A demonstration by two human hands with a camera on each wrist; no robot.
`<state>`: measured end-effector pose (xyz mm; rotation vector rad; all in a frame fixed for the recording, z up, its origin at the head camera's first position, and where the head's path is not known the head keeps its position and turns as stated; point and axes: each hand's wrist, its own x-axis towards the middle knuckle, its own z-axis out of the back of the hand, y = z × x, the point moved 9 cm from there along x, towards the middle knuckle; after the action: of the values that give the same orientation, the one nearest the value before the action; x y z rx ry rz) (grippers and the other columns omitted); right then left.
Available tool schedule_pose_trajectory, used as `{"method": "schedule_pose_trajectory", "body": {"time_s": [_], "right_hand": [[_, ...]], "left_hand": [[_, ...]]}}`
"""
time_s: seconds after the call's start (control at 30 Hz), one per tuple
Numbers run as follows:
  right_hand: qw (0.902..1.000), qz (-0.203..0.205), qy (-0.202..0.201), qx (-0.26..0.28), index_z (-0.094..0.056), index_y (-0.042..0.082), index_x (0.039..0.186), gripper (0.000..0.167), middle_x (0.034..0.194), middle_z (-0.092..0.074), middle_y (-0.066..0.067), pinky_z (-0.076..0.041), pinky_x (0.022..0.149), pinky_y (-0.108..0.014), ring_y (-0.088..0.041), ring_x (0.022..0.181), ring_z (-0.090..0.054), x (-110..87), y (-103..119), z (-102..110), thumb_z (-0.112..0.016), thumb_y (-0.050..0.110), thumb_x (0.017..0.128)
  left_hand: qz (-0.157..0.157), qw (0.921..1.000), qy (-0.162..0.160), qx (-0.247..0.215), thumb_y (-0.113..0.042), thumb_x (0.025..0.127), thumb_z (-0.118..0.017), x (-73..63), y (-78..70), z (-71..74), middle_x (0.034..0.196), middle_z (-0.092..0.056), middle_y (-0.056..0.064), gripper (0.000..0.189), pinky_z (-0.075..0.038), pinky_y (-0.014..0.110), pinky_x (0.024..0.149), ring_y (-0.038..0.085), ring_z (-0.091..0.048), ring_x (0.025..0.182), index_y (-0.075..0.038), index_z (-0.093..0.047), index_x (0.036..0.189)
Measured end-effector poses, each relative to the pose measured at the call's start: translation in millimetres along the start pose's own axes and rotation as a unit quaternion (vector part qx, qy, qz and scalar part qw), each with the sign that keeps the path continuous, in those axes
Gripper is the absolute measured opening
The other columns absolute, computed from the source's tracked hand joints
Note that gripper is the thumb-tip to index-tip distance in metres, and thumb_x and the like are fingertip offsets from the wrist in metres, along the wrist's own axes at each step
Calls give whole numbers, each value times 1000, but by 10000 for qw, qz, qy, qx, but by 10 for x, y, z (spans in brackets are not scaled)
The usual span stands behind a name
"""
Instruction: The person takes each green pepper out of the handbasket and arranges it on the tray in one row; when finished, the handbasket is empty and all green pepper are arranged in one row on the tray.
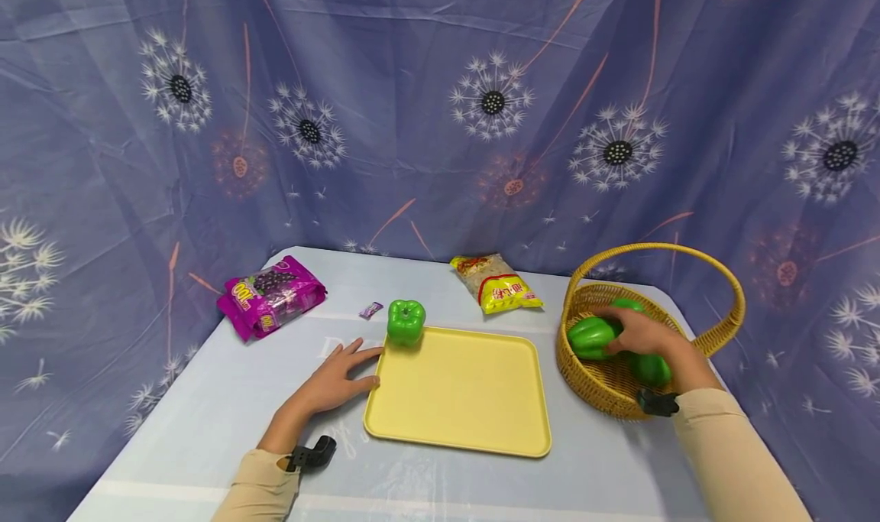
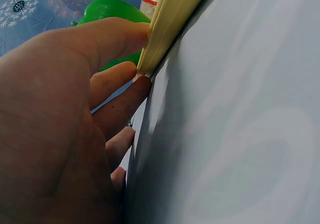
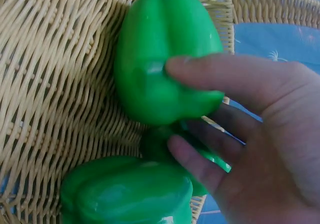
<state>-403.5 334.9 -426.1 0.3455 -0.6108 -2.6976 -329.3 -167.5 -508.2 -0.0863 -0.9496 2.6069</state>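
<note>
My right hand (image 1: 638, 331) reaches into a wicker basket (image 1: 591, 396) and grips a green bell pepper (image 3: 167, 59). Its thumb lies across the pepper while the fingers bend round the far side. Two more green bell peppers are in the basket, one (image 3: 127, 191) nearer the wrist and another (image 1: 629, 305) toward the back. With fingers spread and relaxed, my left hand (image 1: 338, 378) touches the left edge of a yellow tray (image 1: 461, 388). In the left wrist view its thumb and fingertips meet the rim. A green bell pepper (image 1: 406, 322) stands at the tray's back left corner.
A purple candy bag (image 1: 275, 294) lies at the back left of the table. One small wrapped candy (image 1: 370, 309) is beside the cornered pepper. Behind the tray lies a yellow and clear food packet (image 1: 496, 283). The basket's tall handle (image 1: 660, 247) arches above its contents; a patterned curtain hangs behind.
</note>
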Motion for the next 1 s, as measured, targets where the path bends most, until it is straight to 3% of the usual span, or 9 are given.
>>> {"method": "schedule_pose_trajectory", "body": {"time_s": [0.23,0.4,0.67,1.0], "right_hand": [[9988,55,-402,290,-48,-8,134,76,121,-57,-22,-47,85,-46,-35,105,-56,-50,35,98,-80,34,78],[9966,166,-720,374,-52,-3,135,72,120,-58,-22,-47,86,-50,-38,108,-55,-71,99,172,-78,36,81],[9913,88,-1267,351,-52,8,138,73,130,-54,-20,-42,89,-59,-40,116,-50,-110,161,316,-76,45,80],[9882,3,-1506,272,-54,12,135,71,138,-47,-19,-40,90,-62,-43,122,-44,-207,302,395,-73,52,80]], "left_hand": [[6,10000,-5,28,-48,89,-63,4,1,12,151,-33,19,59,-10,65,109,45,-17,140,-24,-50,142],[17,10000,11,1,-48,89,-63,5,-5,10,151,-32,19,60,-10,66,109,45,-17,140,-24,-50,142],[27,10000,6,17,-47,89,-64,12,-10,10,151,-32,20,59,-10,65,109,45,-17,140,-24,-50,142],[-77,10000,-5,2,-46,89,-64,8,-21,12,150,-33,20,59,-10,64,109,43,-19,140,-22,-51,142]]}}
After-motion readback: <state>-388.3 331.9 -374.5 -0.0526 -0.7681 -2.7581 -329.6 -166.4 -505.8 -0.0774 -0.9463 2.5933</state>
